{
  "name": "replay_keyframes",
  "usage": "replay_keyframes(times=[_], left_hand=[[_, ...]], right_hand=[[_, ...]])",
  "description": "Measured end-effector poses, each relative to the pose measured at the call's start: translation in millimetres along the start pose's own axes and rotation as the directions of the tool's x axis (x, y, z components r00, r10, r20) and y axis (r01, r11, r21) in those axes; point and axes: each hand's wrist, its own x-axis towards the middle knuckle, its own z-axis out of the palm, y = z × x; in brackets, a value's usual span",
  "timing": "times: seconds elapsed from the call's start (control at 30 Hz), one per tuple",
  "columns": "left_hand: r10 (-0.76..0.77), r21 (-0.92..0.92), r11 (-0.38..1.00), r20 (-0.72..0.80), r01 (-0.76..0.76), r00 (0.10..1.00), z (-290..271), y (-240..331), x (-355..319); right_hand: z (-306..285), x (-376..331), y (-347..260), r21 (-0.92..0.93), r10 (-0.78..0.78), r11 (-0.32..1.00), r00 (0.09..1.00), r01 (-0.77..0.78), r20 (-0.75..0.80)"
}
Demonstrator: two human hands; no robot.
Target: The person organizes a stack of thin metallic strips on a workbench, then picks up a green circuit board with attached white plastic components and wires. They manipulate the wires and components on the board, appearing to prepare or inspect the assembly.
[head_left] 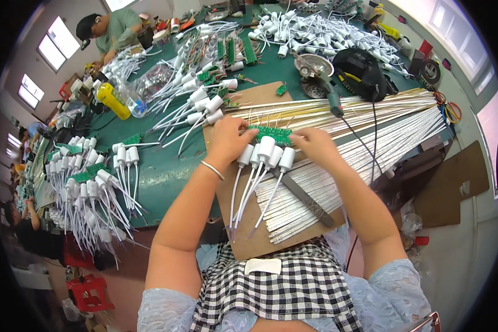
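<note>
Between my hands lies a strip of green circuit boards (pixel 270 135), with thin bare leads sticking up along its far edge. My left hand (pixel 231 139) pinches its left end, and my right hand (pixel 316 147) grips its right end with thumb and fingers. Several white cylindrical caps (pixel 266 148) sit at the strip's near edge, their white cables trailing toward me over a brown board (pixel 232 206). A dark flat bar (pixel 302 197) rests diagonally under my right forearm, on top of silvery strips (pixel 348 177).
Finished-looking bunches of white caps on cables (pixel 88 188) hang over the table's left edge. More pile up at the back (pixel 315 33). A green-handled tool (pixel 335 104), metal bowls (pixel 314 66) and a black bag (pixel 361 72) stand back right. Across the table, a person (pixel 116 33) works.
</note>
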Motion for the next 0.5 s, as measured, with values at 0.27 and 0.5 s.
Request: replay_keyframes(times=[0.27, 0.5], left_hand=[[-0.137, -0.984, 0.016, 0.175, 0.179, 0.975, -57, 56, -34], [-0.345, -0.869, 0.097, 0.427, 0.484, 0.836, -70, 33, -46]], right_hand=[[13, -15, -51, 0.707, -0.063, 0.705, 0.988, -0.058, 0.143], [61, 4, -80, 0.596, -0.059, 0.8, 0.978, -0.074, 0.201]])
